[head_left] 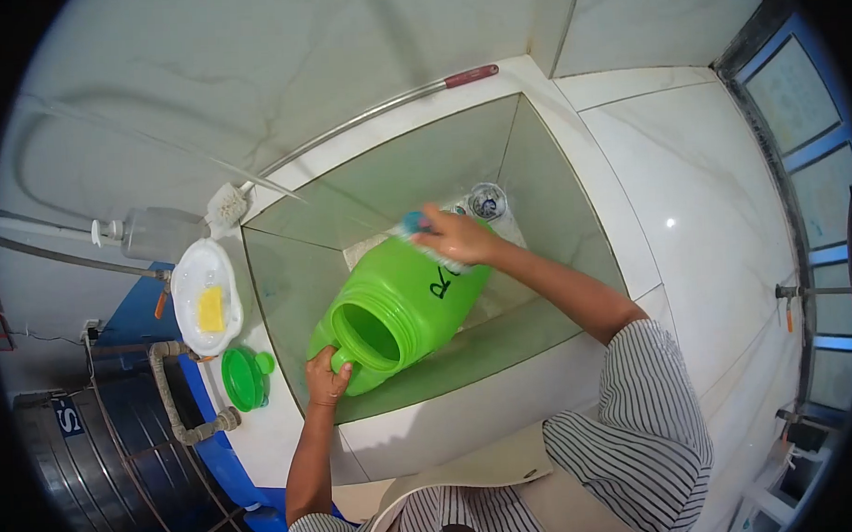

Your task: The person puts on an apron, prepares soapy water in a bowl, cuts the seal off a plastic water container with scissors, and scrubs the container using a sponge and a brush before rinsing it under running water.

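Observation:
A large green plastic jug (pixel 421 266) lies tilted on its side in the sink, its open mouth toward me and black marker writing on its side. My left hand (pixel 327 377) is closed around the handle beside the jug's mouth. My right hand (pixel 455 237) grips a teal scrub brush (pixel 413 223) with whitish bristles against the jug's upper side; motion blurs the brush. A thin stream of water (pixel 254 178) shoots in from the left toward the jug.
The deep tiled sink (pixel 306 322) surrounds the jug, with a drain (pixel 487 201) at its far corner. On the left ledge are a white dish (pixel 190 274) with a yellow sponge (pixel 211 309) and a green lid (pixel 244 379). A long-handled brush (pixel 374 113) lies along the back ledge.

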{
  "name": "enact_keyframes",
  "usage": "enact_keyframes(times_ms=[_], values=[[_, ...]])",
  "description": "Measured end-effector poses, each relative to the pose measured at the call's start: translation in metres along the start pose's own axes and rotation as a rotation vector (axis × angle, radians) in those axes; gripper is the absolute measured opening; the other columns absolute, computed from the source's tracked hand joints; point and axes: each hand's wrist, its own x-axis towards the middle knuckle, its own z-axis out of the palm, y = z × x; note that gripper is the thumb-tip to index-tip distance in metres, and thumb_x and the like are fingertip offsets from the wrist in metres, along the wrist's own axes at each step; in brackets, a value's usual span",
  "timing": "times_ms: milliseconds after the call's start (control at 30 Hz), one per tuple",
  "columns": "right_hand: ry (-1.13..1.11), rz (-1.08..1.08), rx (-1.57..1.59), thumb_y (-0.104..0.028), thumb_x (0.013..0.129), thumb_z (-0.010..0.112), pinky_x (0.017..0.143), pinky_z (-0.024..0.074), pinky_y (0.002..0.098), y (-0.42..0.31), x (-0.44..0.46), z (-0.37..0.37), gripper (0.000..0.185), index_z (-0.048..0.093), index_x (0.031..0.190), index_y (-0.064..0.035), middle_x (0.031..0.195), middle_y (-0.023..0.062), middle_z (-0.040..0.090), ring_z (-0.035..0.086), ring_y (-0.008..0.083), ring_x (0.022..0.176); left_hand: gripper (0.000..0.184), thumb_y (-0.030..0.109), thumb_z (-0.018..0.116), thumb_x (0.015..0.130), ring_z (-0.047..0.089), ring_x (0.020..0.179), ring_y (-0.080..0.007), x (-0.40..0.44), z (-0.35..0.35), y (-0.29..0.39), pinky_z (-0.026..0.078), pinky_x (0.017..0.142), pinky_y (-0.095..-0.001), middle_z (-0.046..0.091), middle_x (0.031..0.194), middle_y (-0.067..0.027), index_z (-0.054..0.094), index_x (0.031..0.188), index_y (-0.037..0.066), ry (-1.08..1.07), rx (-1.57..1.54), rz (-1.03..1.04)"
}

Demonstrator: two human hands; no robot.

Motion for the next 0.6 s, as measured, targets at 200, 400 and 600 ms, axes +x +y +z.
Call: enact_keyframes(times_ms=[200, 400, 600], values=[[-0.042, 0.161, 0.053, -0.05, 0.084, 0.052, 0.085, 0.0445, 0.0419, 0.062, 0.053, 0.0, 0.054, 0.047, 0.112, -0.0031, 0.106, 0.0231, 0.059, 0.058, 0.0374, 0.099, 0.056, 0.056, 0.051, 0.08, 0.055, 0.061, -0.0384, 0.005, 0.0, -0.001, 0.044, 0.055, -0.0423, 0.054, 0.066, -0.0185, 0.054, 0.078, 0.0, -0.083, -0.078, -0.142], [-0.328, -0.071, -0.055, -0.046, 0.084, 0.055, 0.083, 0.0433, 0.037, -0.021, 0.036, -0.061, 0.052, 0.048, 0.114, -0.0045, 0.102, 0.0188, 0.06, 0.058, 0.0291, 0.096, 0.051, 0.052, 0.051, 0.083, 0.055, 0.06, -0.0362, 0.046, -0.008, 0.066, 0.044, 0.055, -0.043, 0.055, 0.067, -0.0161, 0.056, 0.081, 0.002, -0.102, 0.033, 0.0], [-0.407, 0.133, -0.183, -0.045, 0.084, 0.055, 0.085, 0.0426, 0.0375, 0.081, 0.025, -0.047, 0.059, 0.046, 0.122, -0.0014, 0.107, 0.0188, 0.058, 0.056, 0.0292, 0.1, 0.035, 0.038, 0.056, 0.083, 0.052, 0.096, -0.0348, 0.101, -0.018, 0.1, 0.04, 0.085, -0.0452, 0.057, 0.098, -0.0155, 0.057, 0.091, 0.005, -0.455, 0.44, 0.107]])
